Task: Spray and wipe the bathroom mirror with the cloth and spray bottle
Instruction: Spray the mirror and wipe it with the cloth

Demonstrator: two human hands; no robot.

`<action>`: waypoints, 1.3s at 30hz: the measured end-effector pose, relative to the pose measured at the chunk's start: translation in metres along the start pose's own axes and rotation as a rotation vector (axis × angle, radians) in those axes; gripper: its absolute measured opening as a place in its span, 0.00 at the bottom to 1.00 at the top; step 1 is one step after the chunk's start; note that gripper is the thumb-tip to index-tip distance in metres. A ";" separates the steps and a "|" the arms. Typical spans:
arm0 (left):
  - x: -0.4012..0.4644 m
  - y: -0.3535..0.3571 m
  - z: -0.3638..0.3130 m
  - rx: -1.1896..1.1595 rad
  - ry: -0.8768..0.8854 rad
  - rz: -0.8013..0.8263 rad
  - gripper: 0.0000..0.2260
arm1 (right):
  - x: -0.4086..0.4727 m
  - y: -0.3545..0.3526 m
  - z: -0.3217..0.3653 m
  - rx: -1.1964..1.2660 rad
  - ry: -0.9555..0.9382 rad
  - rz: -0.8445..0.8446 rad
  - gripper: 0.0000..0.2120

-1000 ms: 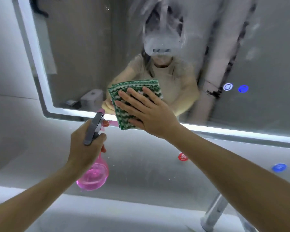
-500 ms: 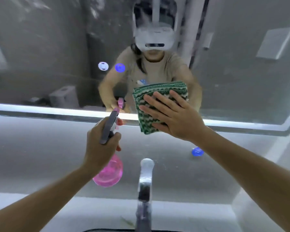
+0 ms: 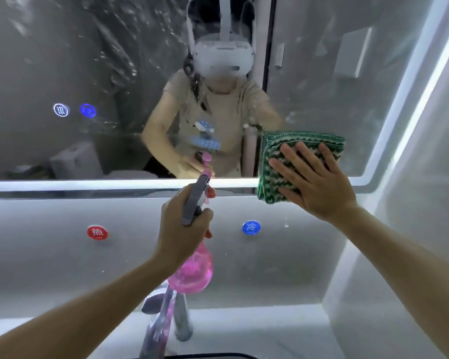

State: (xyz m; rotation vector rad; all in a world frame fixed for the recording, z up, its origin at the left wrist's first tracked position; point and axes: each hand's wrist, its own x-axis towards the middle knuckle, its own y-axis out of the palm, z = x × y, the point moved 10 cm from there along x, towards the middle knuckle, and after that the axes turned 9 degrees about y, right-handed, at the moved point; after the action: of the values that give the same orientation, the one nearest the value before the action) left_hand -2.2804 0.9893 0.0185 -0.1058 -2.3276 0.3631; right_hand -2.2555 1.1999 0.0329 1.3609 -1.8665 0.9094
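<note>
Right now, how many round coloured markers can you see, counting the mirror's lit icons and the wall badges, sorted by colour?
Blue: 2, the lit mirror icon and the wall badge
White: 1, the lit mirror icon
Red: 1, the wall badge
Total: 4

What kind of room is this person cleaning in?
Most likely a bathroom. A large wall mirror with a lit edge hangs above a chrome faucet, and round red and blue hot and cold markers sit on the grey wall below it.
</note>
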 end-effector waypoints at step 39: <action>-0.020 -0.098 0.011 0.106 0.010 -0.053 0.08 | 0.075 -0.003 0.061 0.054 0.478 0.021 0.26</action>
State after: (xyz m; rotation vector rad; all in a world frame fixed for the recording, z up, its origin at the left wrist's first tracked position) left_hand -2.2713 0.8891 0.0260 0.0052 -2.2917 0.4575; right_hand -2.2776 1.1100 0.0613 1.0387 -1.4989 1.1834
